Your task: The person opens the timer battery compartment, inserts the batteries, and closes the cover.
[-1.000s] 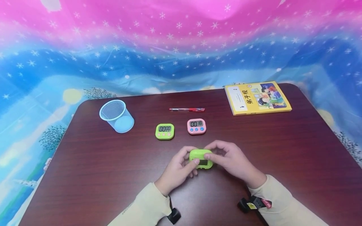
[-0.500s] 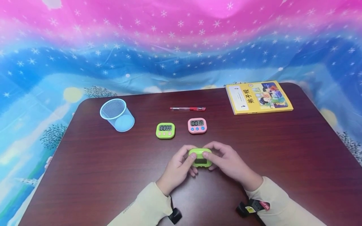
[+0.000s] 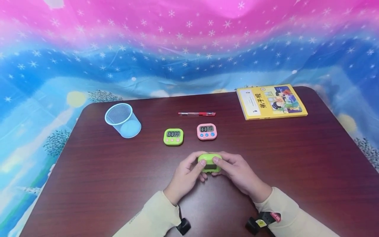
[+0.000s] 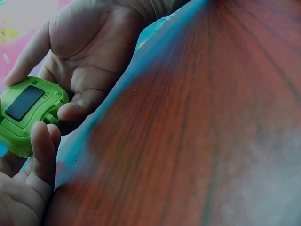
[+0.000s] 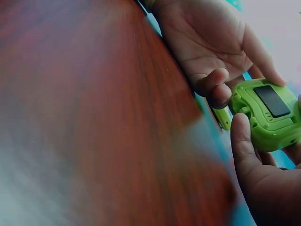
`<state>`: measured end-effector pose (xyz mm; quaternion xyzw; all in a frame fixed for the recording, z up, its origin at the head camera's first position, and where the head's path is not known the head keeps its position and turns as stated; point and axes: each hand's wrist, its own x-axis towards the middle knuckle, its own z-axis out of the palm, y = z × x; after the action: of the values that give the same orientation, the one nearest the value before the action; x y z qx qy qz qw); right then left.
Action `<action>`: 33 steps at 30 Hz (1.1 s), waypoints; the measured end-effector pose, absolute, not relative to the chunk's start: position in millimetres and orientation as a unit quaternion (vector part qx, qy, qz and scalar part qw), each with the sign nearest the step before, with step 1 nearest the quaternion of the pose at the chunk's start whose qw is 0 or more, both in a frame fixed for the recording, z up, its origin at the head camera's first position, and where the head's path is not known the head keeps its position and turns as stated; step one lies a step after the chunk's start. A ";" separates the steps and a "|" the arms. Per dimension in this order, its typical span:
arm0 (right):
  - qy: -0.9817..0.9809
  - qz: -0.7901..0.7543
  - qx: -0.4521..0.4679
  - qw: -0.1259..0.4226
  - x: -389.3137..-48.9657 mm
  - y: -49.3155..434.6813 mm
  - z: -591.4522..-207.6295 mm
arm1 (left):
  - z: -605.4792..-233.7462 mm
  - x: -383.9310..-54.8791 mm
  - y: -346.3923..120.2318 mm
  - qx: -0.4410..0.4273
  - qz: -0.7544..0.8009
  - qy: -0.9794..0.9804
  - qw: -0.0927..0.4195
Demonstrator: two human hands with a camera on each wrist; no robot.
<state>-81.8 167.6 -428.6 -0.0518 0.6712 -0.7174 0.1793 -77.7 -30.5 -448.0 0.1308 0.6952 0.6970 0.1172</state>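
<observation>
My left hand (image 3: 185,177) and right hand (image 3: 241,172) together grip a lime green digital timer (image 3: 210,158) at its two sides, over the front middle of the table. Both thumbs press its back, which faces me. A dark rectangular strip (image 4: 25,102) is set into that back, seen in both wrist views; the timer's display is hidden. Beyond the hands, a second green timer (image 3: 173,137) lies face up reading 00 00. To its right, a pink timer (image 3: 207,131) with blue buttons reads 00 19.
A light blue mesh pen holder (image 3: 123,120) stands at the back left of the dark wooden table (image 3: 103,184). A red-capped pen (image 3: 196,114) lies behind the timers. At the back right is a yellow book (image 3: 271,102). A printed cloth (image 3: 183,49) hangs behind.
My left thumb has shifted up off the dark strip, and the held timer has moved slightly away from me. My right hand has drawn in around its side. The pink timer went from 18 to 19.
</observation>
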 end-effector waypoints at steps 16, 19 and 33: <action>0.786 -0.565 -0.136 0.214 -95.8 194.1 -418.1 | -451.7 -79.6 -30.9 0.199 0.710 0.668 0.102; 0.829 -0.496 -0.170 0.195 -96.5 195.5 -416.4 | -450.4 -80.2 -31.2 0.179 0.706 0.674 0.124; 0.900 -0.361 -0.217 0.112 -99.7 200.1 -421.0 | -447.8 -81.1 -30.0 0.177 0.693 0.682 0.152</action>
<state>-99.7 200.1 -421.0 -0.2167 0.9000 -0.3614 0.1119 -81.1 -30.0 -447.8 0.1766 0.6825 0.6927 0.1524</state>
